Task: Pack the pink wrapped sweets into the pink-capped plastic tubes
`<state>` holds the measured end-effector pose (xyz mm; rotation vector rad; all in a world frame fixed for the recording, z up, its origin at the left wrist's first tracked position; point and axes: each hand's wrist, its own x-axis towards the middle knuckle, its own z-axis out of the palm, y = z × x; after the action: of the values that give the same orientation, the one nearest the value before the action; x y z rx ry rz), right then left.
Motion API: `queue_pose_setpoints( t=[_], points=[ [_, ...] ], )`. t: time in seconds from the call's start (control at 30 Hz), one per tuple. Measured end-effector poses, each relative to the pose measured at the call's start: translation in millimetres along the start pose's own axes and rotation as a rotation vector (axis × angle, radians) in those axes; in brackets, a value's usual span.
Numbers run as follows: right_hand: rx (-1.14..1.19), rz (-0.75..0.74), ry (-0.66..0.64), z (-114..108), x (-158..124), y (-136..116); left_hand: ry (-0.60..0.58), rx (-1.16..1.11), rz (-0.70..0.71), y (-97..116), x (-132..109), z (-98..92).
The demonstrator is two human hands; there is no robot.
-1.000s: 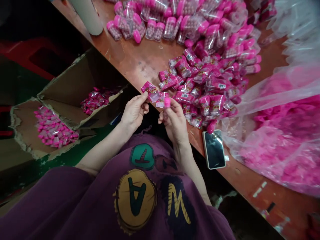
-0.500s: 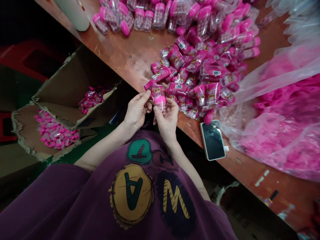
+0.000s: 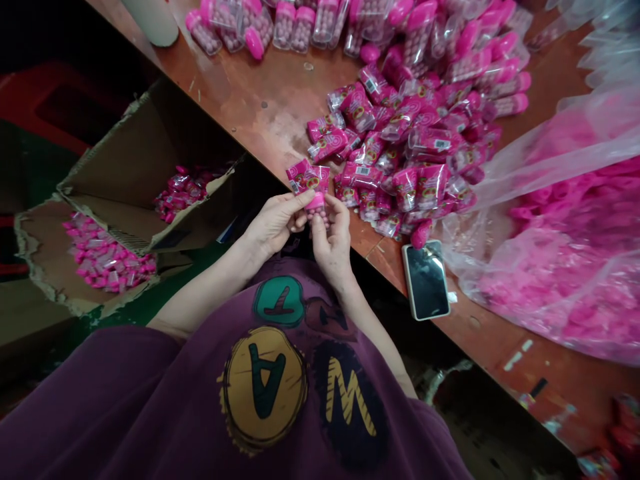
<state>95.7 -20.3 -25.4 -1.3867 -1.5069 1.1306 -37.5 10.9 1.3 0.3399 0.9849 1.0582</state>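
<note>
Between my hands, at the table edge, is a small clear bottle [image 3: 316,207] with a pink cap and pink balls inside. My right hand [image 3: 333,237] grips its body between thumb and fingers. My left hand [image 3: 283,220] is closed in a pinch at the cap side, its thumb and fingertips touching the bottle. Just beyond the fingertips lie printed pink wrappers [image 3: 309,177]. A heap of wrapped bottles [image 3: 395,147] spreads to the right, and behind it are many unwrapped bottles [image 3: 303,28] with pink caps.
A phone [image 3: 427,280] lies by the front edge of the reddish table [image 3: 235,87]. Clear plastic bags with pink material [image 3: 575,253] cover the right side. At the left, a torn cardboard box [image 3: 115,160] holds pink packs. A pale cylinder [image 3: 153,20] stands at the back left.
The bottle has shifted slightly up and left, and my left hand has moved down from the wrapper to the cap. The view has shifted slightly.
</note>
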Motion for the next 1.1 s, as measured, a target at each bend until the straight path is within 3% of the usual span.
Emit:
queue_pose_setpoints(
  t=[0.23, 0.43, 0.6, 0.8, 1.1],
  points=[
    [-0.051, -0.044, 0.026, -2, 2, -5, 0.003, 0.003, -0.056, -7, -5, 1.5],
    [0.363, 0.194, -0.070, -7, 3, 1, -0.025, 0.023, 0.004, -7, -1, -5.9],
    [0.340, 0.137, -0.086, -13, -4, 4, -0.015, 0.044, 0.033, -8, -1, -9.0],
    [0.688, 0.237, -0.118, -3, 2, 6, 0.004, 0.130, -0.026, -8, -3, -7.3],
    [0.331, 0.054, -0.029, 0, -6, 11, 0.061, 0.002, -0.076, 1, 1, -4.1]
  ],
)
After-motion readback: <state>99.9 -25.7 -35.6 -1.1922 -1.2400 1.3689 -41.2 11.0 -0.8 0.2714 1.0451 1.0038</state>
